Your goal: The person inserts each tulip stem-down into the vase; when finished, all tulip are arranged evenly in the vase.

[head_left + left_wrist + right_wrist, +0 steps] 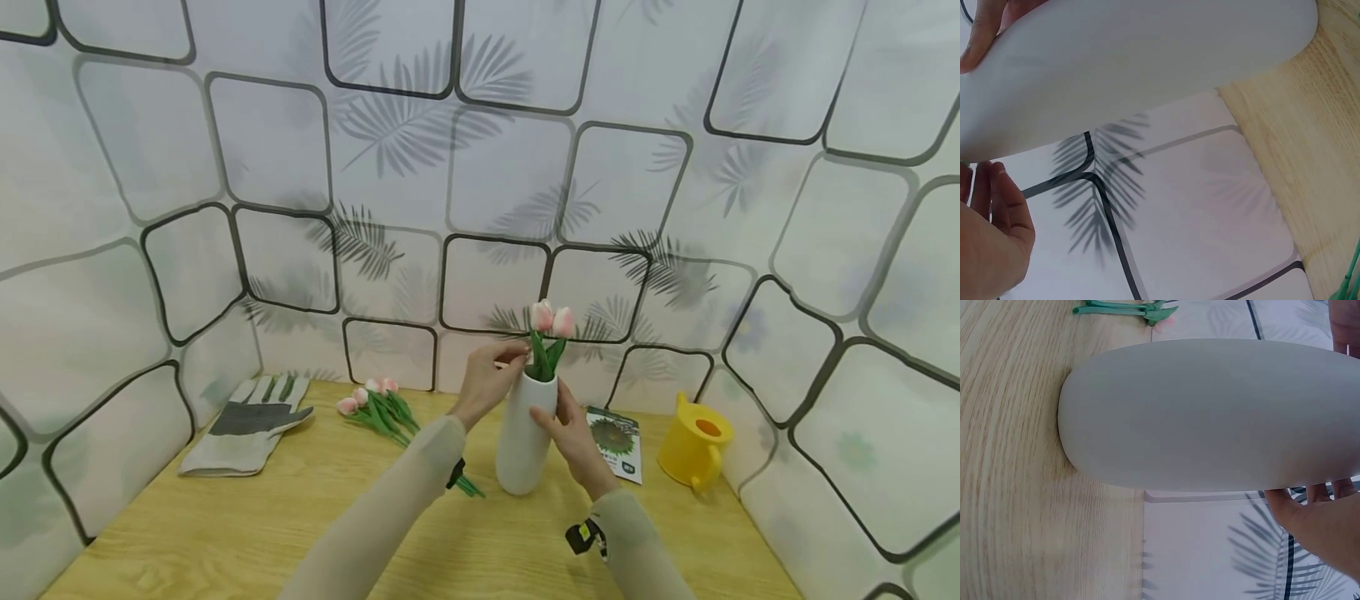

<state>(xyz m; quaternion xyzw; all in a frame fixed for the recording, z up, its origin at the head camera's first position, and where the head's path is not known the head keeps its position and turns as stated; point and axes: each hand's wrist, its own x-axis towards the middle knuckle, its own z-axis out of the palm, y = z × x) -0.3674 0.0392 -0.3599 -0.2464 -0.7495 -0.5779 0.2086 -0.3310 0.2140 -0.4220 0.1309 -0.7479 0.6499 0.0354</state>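
A tall white vase [525, 437] stands on the wooden table, tilted slightly in the head view. Pink-and-white tulips [552, 321] with green leaves rise from its mouth. My right hand [573, 429] grips the vase's upper right side, thumb across the front. At the left of the rim is my left hand [491, 379], thumb and forefinger pinched together against the tulips' leaves; the exact contact is hidden. In the left wrist view, the bent fingers of the left hand [997, 231] lie by the vase's mouth. The right wrist view has the vase [1210, 415] filling its middle.
More tulips [382, 408] lie left of the vase, stems running behind the left forearm. A grey-and-white glove [251, 425] rests at the far left. To the right are a seed packet with a sunflower picture [618, 442] and a yellow watering can [693, 446]. Patterned sheeting [397, 283] surrounds the table.
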